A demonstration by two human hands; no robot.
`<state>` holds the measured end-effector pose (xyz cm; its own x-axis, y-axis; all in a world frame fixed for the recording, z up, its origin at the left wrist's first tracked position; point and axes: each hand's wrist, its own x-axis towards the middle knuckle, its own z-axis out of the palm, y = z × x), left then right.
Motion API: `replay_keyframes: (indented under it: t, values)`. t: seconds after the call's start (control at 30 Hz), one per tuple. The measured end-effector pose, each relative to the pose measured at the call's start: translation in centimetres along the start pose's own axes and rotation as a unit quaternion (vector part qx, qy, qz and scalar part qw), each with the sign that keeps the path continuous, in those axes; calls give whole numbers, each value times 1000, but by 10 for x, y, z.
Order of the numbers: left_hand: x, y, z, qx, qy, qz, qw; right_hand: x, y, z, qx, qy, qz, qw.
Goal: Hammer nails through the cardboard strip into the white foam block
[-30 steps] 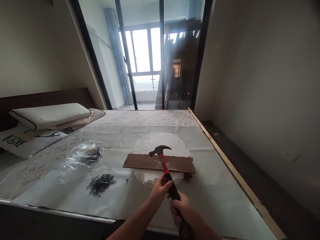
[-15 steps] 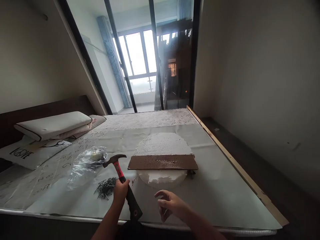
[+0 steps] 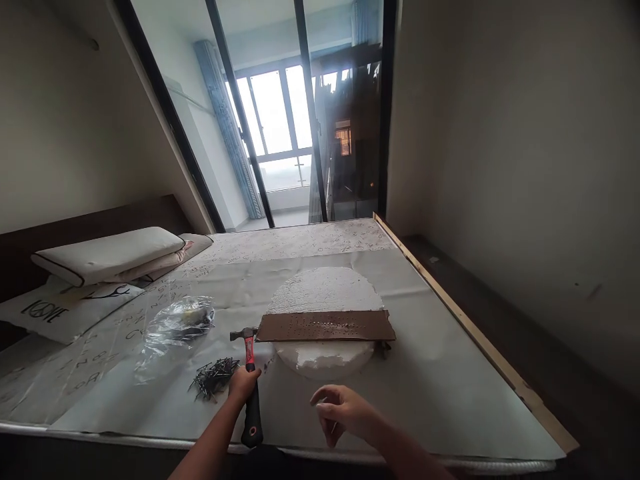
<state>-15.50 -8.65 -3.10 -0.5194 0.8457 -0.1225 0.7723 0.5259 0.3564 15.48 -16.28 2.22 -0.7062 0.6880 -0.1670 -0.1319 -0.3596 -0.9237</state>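
Note:
My left hand [image 3: 244, 385] is wrapped round the handle of a claw hammer [image 3: 251, 353] with a red and black grip. The hammer's head lies just left of a brown strip of board [image 3: 325, 325] dotted with small holes or nail points. That strip rests across a round white foam slab [image 3: 325, 288]. Beside my left hand is a heap of dark nails [image 3: 214, 377]. My right hand [image 3: 340, 411] hovers in front of the slab, fingers curled loosely apart, holding nothing.
A clear plastic bag [image 3: 175, 327] with something inside lies at the left on the grey sheet [image 3: 425, 373] covering the mattress. Pillows [image 3: 107, 253] are stacked by the headboard. A wooden rail [image 3: 465, 320] runs along the bed's right edge. Glass sliding doors stand beyond.
The hammer has swung from a leftward tilt to nearly upright in view, its head moving right and down towards the board. My right hand has hardly moved.

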Motion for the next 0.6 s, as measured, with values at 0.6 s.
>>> replay_keyframes:
  t: [0.6]
  values:
    - [-5, 6, -6, 243, -49, 85, 965, 7, 5, -9, -47, 9, 50, 998]
